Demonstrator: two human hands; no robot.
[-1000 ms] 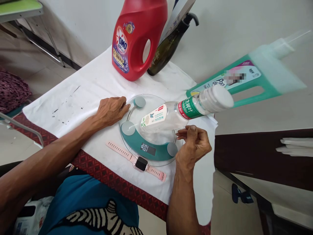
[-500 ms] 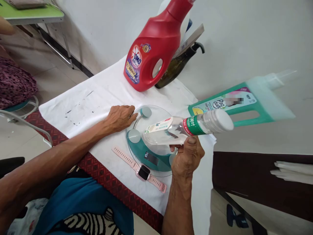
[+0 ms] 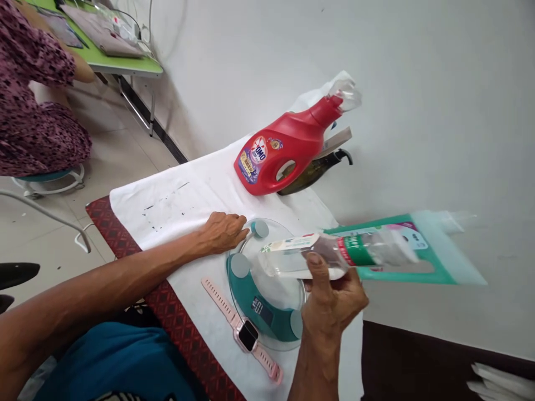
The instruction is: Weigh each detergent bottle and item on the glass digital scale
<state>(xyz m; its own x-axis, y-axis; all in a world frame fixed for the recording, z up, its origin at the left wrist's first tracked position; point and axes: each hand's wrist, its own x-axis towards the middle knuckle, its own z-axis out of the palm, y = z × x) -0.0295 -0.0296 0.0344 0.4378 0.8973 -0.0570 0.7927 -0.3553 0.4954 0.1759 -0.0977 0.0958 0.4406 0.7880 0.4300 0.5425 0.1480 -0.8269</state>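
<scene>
My right hand (image 3: 332, 298) is closed around a clear plastic bottle (image 3: 292, 262) with a green and red band. The bottle is tilted above the round glass scale (image 3: 271, 328), its capped end to the right. Lit digits show on the scale's display, too blurred to read surely. At the scale's far left edge rests my left hand (image 3: 225, 231), fingers curled in and fingertips on the rim. A pink-strapped smartwatch (image 3: 247, 336) lies face up by the scale's near edge, on the white cloth (image 3: 188, 214).
A red OMO detergent jug (image 3: 284, 147) stands at the back, a dark pump bottle (image 3: 307, 177) behind it. To the right is a green detergent bottle (image 3: 443, 262), partly covered by the held bottle. Another person (image 3: 42, 111) sits at a green table (image 3: 121, 64) at far left.
The whole view has shifted, so the table's things appear lower. My right hand keeps the bottle over the scale, its thumb now lying higher across the side. My left hand stays at the rim.
</scene>
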